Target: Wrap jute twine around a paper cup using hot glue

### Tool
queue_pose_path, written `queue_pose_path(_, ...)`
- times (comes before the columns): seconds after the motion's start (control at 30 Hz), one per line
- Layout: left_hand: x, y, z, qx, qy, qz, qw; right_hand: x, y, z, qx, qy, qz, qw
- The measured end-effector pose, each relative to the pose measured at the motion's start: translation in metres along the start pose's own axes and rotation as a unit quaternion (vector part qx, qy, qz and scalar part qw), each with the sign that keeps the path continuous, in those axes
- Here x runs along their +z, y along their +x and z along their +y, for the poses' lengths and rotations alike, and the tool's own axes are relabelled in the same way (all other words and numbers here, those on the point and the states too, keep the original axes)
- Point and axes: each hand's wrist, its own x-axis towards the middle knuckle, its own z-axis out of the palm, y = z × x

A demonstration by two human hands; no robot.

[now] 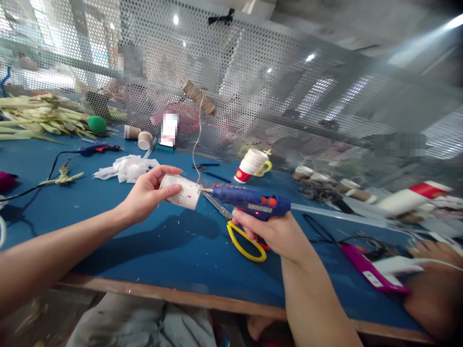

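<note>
My left hand [154,190] is closed around a white paper cup [184,193], tipped on its side above the table. In my right hand [269,229] is a blue hot glue gun [249,198], its small light glowing red and a long clear glue stick [336,213] running out of its back. The nozzle meets the cup's edge, where the end of a thin string [197,144] also hangs; whether glue is coming out I cannot tell. Scissors with yellow handles [249,248] lie on the table just below the gun, their blades partly behind it.
Stacked paper cups [251,165] stand beyond my hands. A twine spool [198,97] hangs on the perforated metal screen [246,62]. Crumpled white plastic [125,168] and another glue gun [97,149] lie left. At right are a purple power strip [372,270] and another person's arm [434,294].
</note>
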Motion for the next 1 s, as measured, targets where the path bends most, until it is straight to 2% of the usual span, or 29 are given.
queue_pose_path(0.2,-0.0002,-0.0004,-0.0006,-0.015,-0.010,0.006,1.000,0.0015,-0.0011,-0.0002,0.022,0.022,-0.038,0.999)
queue_pose_path(0.4,0.0007,0.0003,0.0009,-0.025,-0.032,0.007,0.999,-0.0003,-0.0014,-0.0012,0.010,0.015,-0.005,1.000)
queue_pose_path(0.6,0.0001,-0.0003,-0.0004,-0.022,-0.026,0.006,0.999,0.0004,-0.0028,-0.0042,0.022,0.010,-0.027,0.999)
queue_pose_path(0.77,0.0008,-0.0008,0.0006,-0.025,-0.033,0.007,0.999,-0.0009,-0.0019,-0.0022,0.020,0.003,-0.008,1.000)
queue_pose_path(0.93,-0.0003,-0.0005,-0.0003,-0.020,-0.022,-0.001,1.000,-0.0021,-0.0023,-0.0037,0.026,0.000,-0.045,0.999)
queue_pose_path(1.0,-0.0003,-0.0005,-0.0005,-0.018,-0.019,-0.003,1.000,-0.0019,-0.0023,-0.0038,0.025,0.003,-0.040,0.999)
